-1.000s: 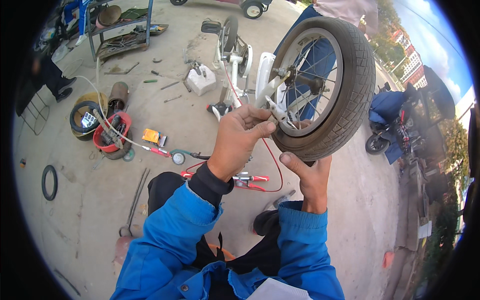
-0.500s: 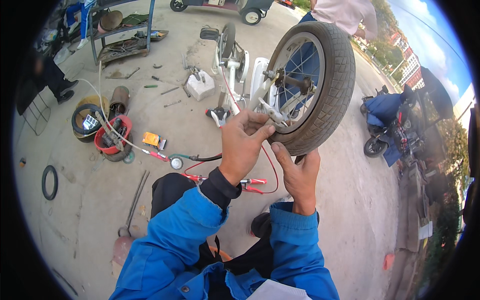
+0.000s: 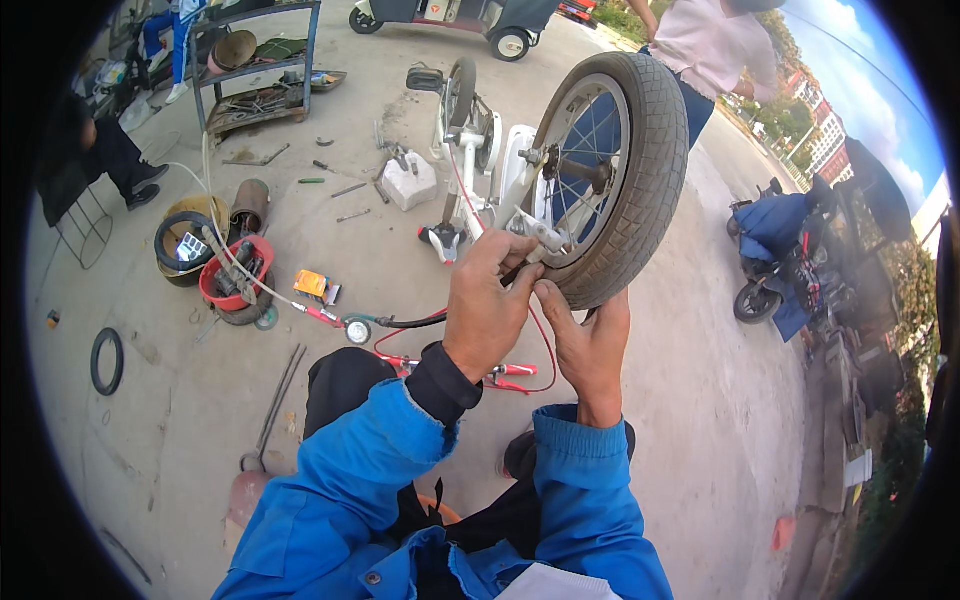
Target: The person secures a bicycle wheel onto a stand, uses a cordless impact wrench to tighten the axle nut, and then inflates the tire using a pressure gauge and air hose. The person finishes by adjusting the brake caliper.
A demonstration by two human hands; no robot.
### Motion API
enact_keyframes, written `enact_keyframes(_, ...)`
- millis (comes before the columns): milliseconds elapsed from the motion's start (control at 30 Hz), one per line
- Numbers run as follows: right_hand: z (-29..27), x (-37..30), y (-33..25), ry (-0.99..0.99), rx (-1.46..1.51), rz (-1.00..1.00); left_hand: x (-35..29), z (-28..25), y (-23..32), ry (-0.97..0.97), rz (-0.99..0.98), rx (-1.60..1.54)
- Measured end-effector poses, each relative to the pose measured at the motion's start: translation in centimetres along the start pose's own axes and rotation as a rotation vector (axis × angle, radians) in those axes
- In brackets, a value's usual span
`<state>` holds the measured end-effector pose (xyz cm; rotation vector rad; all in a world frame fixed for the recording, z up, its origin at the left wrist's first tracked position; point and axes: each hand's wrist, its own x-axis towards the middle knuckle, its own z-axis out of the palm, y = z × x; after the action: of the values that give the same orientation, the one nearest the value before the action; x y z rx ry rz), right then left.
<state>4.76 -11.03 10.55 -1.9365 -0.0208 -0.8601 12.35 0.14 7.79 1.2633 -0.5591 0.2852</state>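
An upturned white children's bicycle [image 3: 465,170] has its spoked wheel with a brown-black tyre [image 3: 652,165] right before me. My left hand [image 3: 485,310] is closed in a pinch at the lower rim. Between its thumb and fingers shows the black end of an air hose [image 3: 418,321], whose line runs behind my wrist from a round pressure gauge [image 3: 358,330]. The tip at the rim is hidden by the fingers. My right hand [image 3: 592,355] grips the tyre from below, thumb on the near sidewall and fingers behind. A white brake arm [image 3: 545,233] sits just above my fingertips.
A red-handled pump [image 3: 512,371] lies beyond my knees. Leftward are a red bucket of tools [image 3: 262,262], a loose black tyre [image 3: 107,361], long tongs [image 3: 275,410] and a tool rack [image 3: 255,75]. A person in a pink top [image 3: 710,45] stands behind the wheel; a parked scooter [image 3: 770,270] is at right.
The tyre sits slightly further left in view. The black hose end now shows between my left thumb and fingers at the rim. The person behind the wheel appears more fully.
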Motion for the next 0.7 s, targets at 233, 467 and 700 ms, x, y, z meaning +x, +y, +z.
enact_keyframes(233, 0.2, 0.0, 0.1, 0.014, -0.016, -0.025, 0.1, -0.7, 0.3, -0.039, 0.119, 0.183)
enact_keyframes(467, 0.4, 0.0, -0.2, 0.021, -0.027, -0.021, 0.7, -0.7, 0.3, -0.088, 0.151, 0.175)
enact_keyframes(700, 0.6, 0.0, 0.2, 0.028, -0.003, -0.074, 0.4, -0.2, 0.3, -0.006, 0.305, 0.515)
